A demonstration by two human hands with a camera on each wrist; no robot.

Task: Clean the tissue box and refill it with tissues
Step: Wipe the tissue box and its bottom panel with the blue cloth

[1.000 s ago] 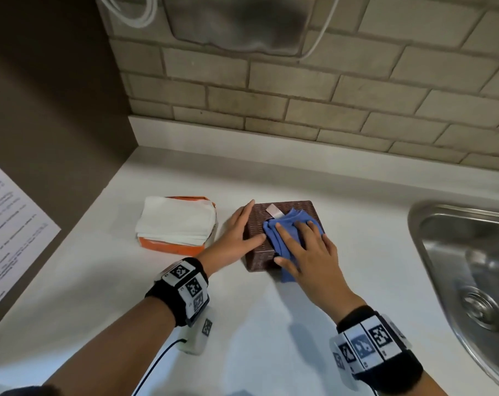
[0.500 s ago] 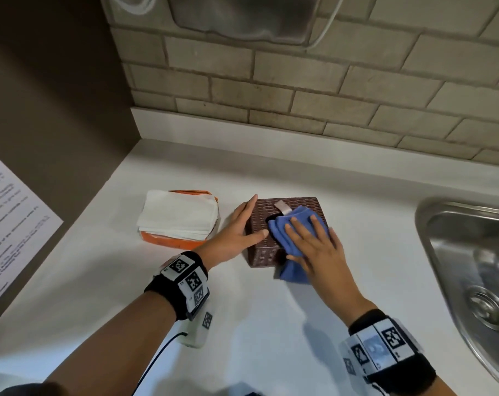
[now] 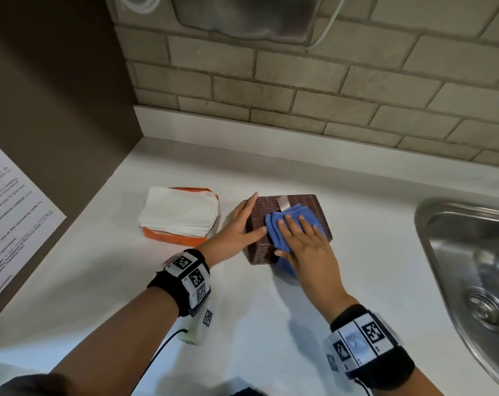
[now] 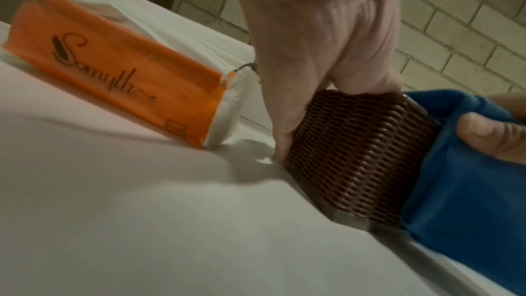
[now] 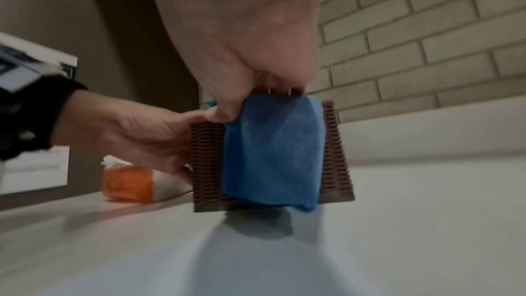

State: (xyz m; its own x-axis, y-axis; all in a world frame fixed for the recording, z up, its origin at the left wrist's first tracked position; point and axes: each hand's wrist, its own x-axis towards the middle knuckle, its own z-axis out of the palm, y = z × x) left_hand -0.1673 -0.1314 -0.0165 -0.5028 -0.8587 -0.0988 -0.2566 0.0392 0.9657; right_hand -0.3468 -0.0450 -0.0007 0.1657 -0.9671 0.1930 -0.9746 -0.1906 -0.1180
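Observation:
A brown woven tissue box (image 3: 318, 215) (image 4: 356, 154) (image 5: 205, 154) stands on the white counter. A blue cloth (image 3: 277, 227) (image 4: 461, 177) (image 5: 273, 150) lies over its top and hangs down its near side. My right hand (image 3: 302, 241) (image 5: 250, 42) presses flat on the cloth, thumb against the near side. My left hand (image 3: 234, 232) (image 4: 321, 42) braces the box's left side with straight fingers, thumb lying on top. An orange pack of white tissues (image 3: 177, 212) (image 4: 113, 64) (image 5: 128, 184) lies to the left of the box.
A steel sink (image 3: 431, 218) is set into the counter at the right. A brick wall runs along the back. A brown side wall with a printed sheet (image 3: 11, 224) closes the left. A small white device (image 3: 197, 330) hangs under my left wrist.
My right hand has slid the cloth a little across the box top. The left hand stays on the box's left side.

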